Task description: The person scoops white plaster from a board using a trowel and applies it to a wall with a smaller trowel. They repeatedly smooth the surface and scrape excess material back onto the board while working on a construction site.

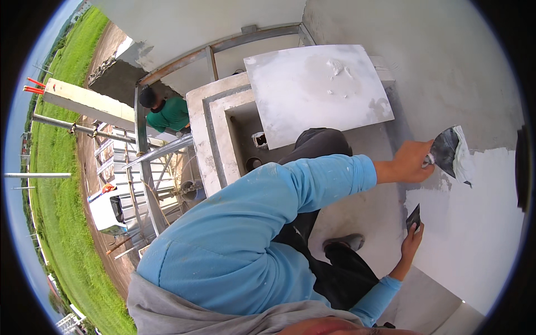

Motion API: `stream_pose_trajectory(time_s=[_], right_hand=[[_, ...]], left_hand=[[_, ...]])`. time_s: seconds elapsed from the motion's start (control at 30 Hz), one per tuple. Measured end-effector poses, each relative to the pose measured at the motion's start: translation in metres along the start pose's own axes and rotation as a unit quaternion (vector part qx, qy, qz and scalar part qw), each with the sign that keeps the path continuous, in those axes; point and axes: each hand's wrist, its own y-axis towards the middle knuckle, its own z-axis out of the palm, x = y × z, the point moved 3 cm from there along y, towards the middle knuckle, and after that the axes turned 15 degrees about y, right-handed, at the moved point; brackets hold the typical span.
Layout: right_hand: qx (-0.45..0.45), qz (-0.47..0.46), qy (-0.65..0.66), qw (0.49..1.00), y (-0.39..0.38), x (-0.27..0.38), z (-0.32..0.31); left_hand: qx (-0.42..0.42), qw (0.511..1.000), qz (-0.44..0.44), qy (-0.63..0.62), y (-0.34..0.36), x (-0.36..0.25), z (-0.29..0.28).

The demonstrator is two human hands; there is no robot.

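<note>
My left arm, in a blue sleeve, reaches across to the right. Its hand, my left hand (413, 162), is closed around the handle of a putty knife (445, 151) with a wide dark blade. White putty (463, 156) is heaped along the blade's outer edge, close to the wall (474, 218) on the right. Lower down, my right hand (412, 241) grips a small dark scraper (414, 218), its pointed corner upward. Part of that wall is bright white, while the area above it is grey.
A white board (312, 89) with putty smears lies over a concrete-rimmed opening (220, 111) ahead. Beyond a metal frame (146, 184) on the left, a person in a green shirt (168, 114) bends down. Grass (67, 223) and a white vehicle (106, 215) are outside.
</note>
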Motion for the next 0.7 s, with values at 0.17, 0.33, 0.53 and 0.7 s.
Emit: stream_pose_trajectory(time_s=[0.17, 0.33, 0.53, 0.7], right_hand=[[0.004, -0.014, -0.014, 1.0, 0.001, 0.024, 0.006], [0.004, -0.023, -0.01, 1.0, -0.001, 0.041, 0.004], [-0.005, -0.028, -0.004, 1.0, -0.007, 0.042, -0.005], [-0.007, -0.031, -0.006, 0.999, -0.009, 0.048, -0.007]], left_hand=[[0.07, 0.997, -0.034, -0.023, 0.002, 0.0, 0.001], [0.089, 0.992, -0.071, -0.048, -0.001, -0.002, 0.003], [0.08, 0.995, -0.044, -0.049, -0.007, -0.004, 0.009], [0.093, 0.995, -0.035, -0.02, -0.01, -0.001, 0.012]])
